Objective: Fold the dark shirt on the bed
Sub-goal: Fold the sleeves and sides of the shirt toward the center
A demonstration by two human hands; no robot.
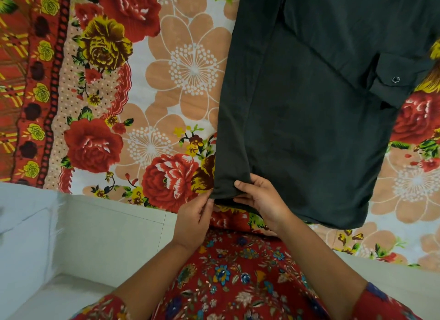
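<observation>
The dark shirt lies flat on the flowered bed sheet, stretching from the near edge of the bed toward the top right. Its left side is folded inward in a long strip. A sleeve cuff with a small metal snap lies folded across the right side. My left hand pinches the shirt's near left corner at the hem. Just to the right of it, my right hand grips the same hem, thumb on top of the cloth.
The bed edge runs across the lower part of the view, with pale floor tiles below it at the left. My red flowered clothing fills the bottom centre. The sheet's red patterned border lies at the far left.
</observation>
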